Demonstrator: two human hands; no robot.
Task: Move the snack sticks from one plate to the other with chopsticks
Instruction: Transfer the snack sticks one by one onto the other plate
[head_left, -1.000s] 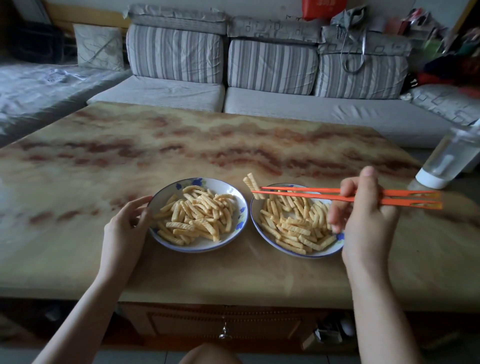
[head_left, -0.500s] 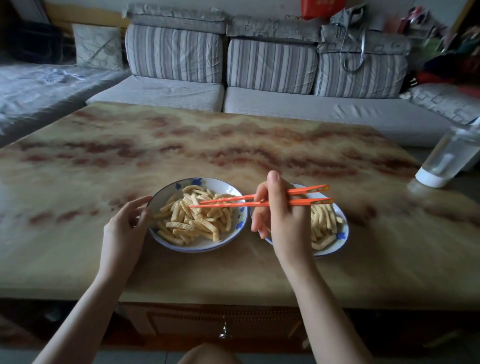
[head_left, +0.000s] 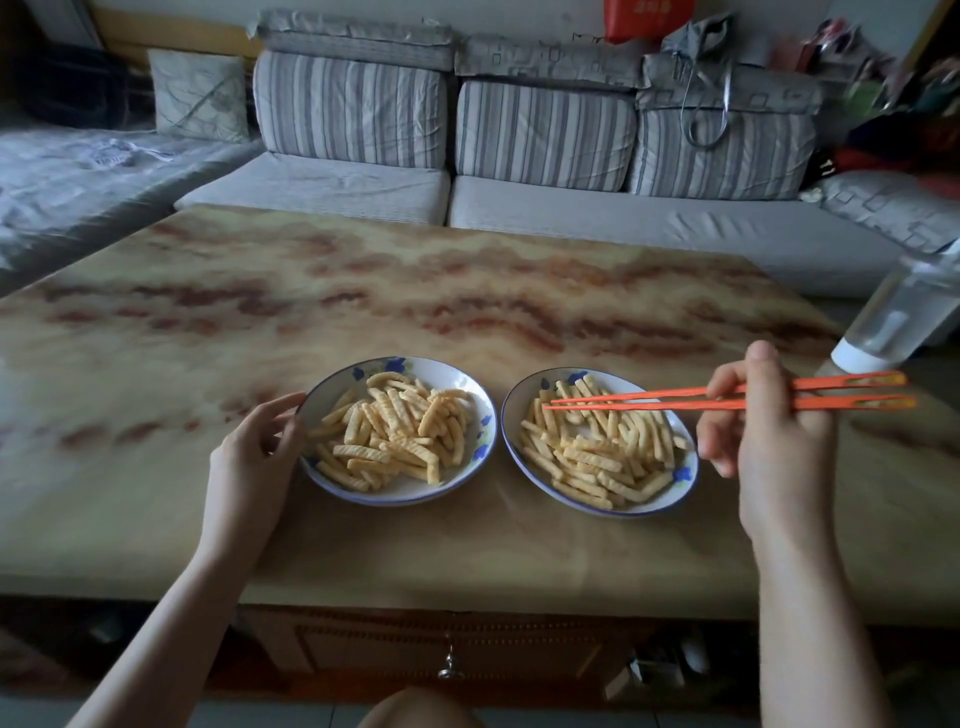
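Marbled table (head_left: 260, 322) holds plates (head_left: 405, 491); striped sofa (head_left: 545, 135) behind; perhaps a bottle (head_left: 904, 317).

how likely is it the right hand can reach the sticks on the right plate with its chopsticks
Probably yes: the right hand holds the chopsticks with their tips above the snack sticks on the right plate, and nothing lies between.

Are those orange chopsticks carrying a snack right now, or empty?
Empty: the chopsticks have their tips nearly together over the right plate, with nothing pinched between them.
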